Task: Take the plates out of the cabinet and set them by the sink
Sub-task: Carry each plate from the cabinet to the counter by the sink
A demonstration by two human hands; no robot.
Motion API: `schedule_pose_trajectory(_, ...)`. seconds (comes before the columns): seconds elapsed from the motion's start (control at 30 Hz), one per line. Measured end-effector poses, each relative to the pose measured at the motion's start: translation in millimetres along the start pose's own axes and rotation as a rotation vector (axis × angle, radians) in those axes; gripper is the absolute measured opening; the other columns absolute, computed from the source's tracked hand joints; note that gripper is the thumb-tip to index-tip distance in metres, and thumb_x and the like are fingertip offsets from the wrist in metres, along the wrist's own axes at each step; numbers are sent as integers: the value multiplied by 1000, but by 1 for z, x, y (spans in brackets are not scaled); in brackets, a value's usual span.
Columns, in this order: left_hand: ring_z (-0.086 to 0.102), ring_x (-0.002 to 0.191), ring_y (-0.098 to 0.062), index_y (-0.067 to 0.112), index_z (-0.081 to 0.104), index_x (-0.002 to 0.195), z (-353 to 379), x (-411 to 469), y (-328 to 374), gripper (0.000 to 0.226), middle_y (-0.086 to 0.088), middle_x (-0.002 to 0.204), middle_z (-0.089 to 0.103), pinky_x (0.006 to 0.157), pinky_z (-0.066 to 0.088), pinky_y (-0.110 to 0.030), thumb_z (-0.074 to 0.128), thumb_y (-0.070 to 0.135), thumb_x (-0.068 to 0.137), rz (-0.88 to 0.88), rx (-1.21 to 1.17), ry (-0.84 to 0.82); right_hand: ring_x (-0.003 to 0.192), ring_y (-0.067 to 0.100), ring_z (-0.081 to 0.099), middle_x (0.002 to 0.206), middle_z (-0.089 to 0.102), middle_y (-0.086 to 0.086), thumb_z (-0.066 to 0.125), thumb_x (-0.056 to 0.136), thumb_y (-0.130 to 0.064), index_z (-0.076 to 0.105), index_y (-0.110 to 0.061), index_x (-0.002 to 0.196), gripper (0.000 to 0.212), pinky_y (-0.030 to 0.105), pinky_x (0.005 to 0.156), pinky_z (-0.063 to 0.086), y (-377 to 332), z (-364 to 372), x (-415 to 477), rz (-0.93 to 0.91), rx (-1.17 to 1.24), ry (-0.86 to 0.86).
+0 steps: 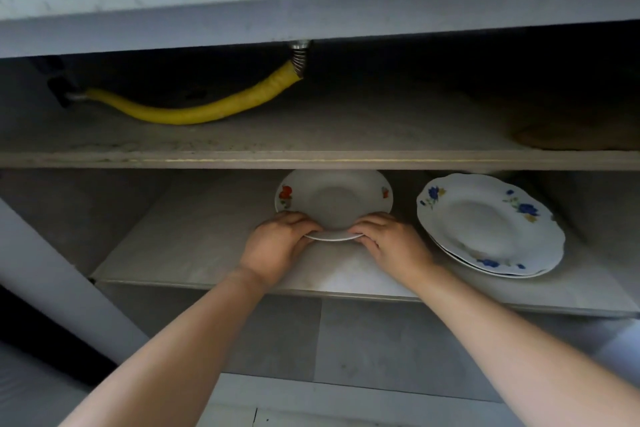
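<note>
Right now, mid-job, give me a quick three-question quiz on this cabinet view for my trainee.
1. True or false: the left hand and the right hand both grip the red-flowered plate.
2. Where does the yellow hose lie? A) the upper compartment B) the lower compartment, beside the plates C) the floor
3. Fill in: the blue-flowered plates sit to the ___ of the red-flowered plate.

Key: 1 true; 2 A; 3 right.
</note>
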State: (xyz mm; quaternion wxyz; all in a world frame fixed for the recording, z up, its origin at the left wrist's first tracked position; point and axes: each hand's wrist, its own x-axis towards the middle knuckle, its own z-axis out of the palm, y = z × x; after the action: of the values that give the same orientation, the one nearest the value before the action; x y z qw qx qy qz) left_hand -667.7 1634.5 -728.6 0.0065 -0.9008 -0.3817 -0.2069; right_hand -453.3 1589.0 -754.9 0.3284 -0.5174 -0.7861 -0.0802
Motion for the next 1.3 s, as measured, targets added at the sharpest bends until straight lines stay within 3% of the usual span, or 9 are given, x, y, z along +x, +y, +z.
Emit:
schedule_pose_trajectory(0.2,68,81,-23,24,72,94,0,-14,9,30,2,92,72,65,54,-26,46,34,82,23,-8,37,75,20,69,83,72,2,64,71,-16,73,-11,80,14,24,57,53,-6,-11,-10,-24,20,-24)
schedule_pose_trajectory(0.33,68,81,-21,25,71,97,-7,-36,21,28,3,94,71,66,55,-27,49,32,82,62,3,47,81,22,68,88,72,6,68,71,-7,73,-8,86,16,27,71,54,-13,-21,-26,-62,57,-66)
schedule_pose_trajectory(0.47,68,83,-20,24,72,97,-14,-58,30,20,4,95,71,67,55,-28,63,25,79,108,26,46,90,17,61,93,71,7,63,75,-5,72,-6,92,20,22,86,40,-22,-28,-47,-81,102,-71)
schedule_pose_trajectory(0.57,68,84,-20,24,72,98,-17,-68,34,22,4,96,71,65,58,-31,66,25,77,107,9,46,90,12,55,92,71,6,65,73,-4,72,-7,91,20,23,84,42,-27,-32,-56,-109,129,-37)
schedule_pose_trajectory(0.77,67,85,-19,24,71,94,-22,-70,32,30,5,96,70,67,57,-31,52,40,78,39,-79,56,86,19,65,92,71,3,66,75,-8,73,-9,90,17,33,79,53,-27,-33,-57,-83,130,-60)
schedule_pose_trajectory(0.93,66,83,-17,24,72,90,-21,-71,35,24,7,92,70,67,54,-26,57,39,77,19,-88,89,84,19,64,89,72,3,63,75,-8,73,-8,87,15,27,79,49,-31,-35,-57,-72,131,-52)
schedule_pose_trajectory(1.3,65,84,-16,22,74,91,-18,-86,50,30,5,93,71,69,55,-25,54,42,79,13,-116,100,82,22,64,88,71,4,63,80,-17,73,-6,84,15,31,78,51,-34,-46,-71,-65,137,-8)
